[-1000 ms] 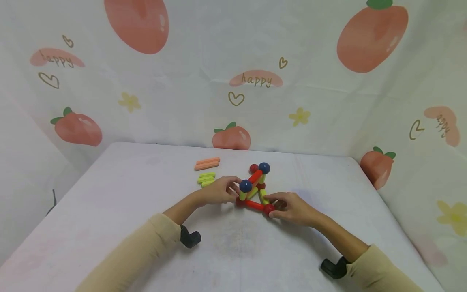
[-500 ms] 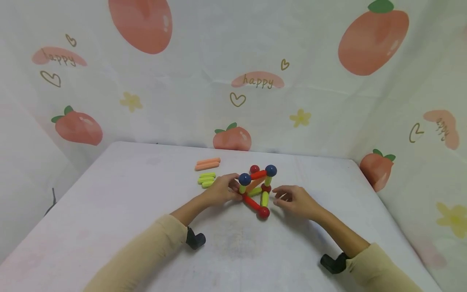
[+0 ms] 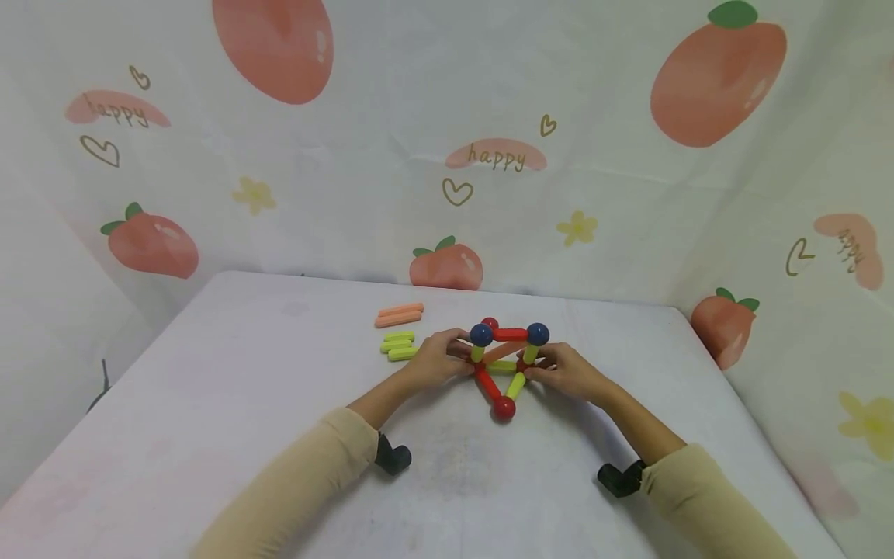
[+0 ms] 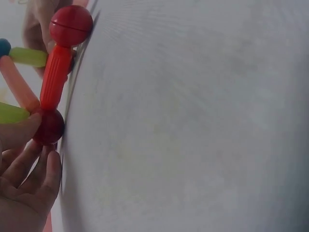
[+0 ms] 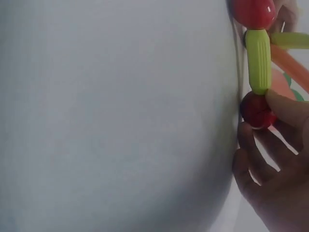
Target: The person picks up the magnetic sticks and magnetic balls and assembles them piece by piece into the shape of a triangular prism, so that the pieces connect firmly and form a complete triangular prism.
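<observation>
A frame of magnetic rods and balls stands on the table. Its base is a triangle, with a red ball at the front corner. My left hand pinches the left base ball between thumb and fingers. At the right base ball, my right hand does likewise. A red rod and a yellow-green rod run from those balls to the front one. Above, two blue balls top short upright rods, joined by a red rod. An orange rod slants behind.
Several yellow-green rods lie left of the frame, near my left hand. Beyond them are orange rods. Another red ball shows behind the frame. A patterned cloth hangs behind the table.
The frame has turned, its blue-ball side now facing me with one corner forward. My right hand let go of the front red ball and took hold of the right base ball.
</observation>
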`<state>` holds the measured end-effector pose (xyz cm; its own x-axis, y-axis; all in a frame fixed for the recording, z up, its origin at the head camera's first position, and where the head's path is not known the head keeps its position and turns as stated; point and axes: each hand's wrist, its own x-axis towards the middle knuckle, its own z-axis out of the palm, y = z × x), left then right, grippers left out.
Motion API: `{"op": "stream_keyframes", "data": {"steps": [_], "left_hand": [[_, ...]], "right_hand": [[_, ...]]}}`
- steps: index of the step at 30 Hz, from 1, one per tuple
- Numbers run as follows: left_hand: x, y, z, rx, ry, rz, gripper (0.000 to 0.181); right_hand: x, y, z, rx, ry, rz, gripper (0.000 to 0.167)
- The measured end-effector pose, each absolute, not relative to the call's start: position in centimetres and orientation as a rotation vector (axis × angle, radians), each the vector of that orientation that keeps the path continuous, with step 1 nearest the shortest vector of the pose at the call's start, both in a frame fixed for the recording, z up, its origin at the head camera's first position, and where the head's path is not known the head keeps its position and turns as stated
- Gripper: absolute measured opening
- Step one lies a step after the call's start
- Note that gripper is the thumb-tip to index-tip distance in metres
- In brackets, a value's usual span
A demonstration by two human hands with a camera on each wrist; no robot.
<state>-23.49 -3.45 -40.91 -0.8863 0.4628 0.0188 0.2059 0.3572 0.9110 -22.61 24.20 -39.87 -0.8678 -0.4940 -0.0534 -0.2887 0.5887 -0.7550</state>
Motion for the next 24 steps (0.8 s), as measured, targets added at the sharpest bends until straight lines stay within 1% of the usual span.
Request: {"op": "stream_keyframes", "data": {"steps": [7,13,17,20,24], "left_hand": [[-23.3,-4.9,-40.9,0.572,2.372,1.571,0.044],[-23.8,-8.7,-40.2,0.51,2.417,1.691,0.043],[-24.2,-11.3,-39.4,0.422,2.482,1.722,0.039],[-24.4,-12.7,-39.2,0.348,2.526,1.707,0.036],[-24.7,-13.7,-39.6,0.335,2.556,1.643,0.035]], "right_hand": [[-22.4,24.3,-39.9,-0.665,2.551,-1.164,0.03],[-22.3,24.1,-39.8,-0.649,2.552,-1.17,0.03],[-22.3,24.1,-39.7,-0.619,2.566,-1.154,0.031],[-22.3,24.2,-39.8,-0.609,2.565,-1.154,0.032],[-22.4,24.1,-39.9,-0.617,2.553,-1.166,0.032]]}}
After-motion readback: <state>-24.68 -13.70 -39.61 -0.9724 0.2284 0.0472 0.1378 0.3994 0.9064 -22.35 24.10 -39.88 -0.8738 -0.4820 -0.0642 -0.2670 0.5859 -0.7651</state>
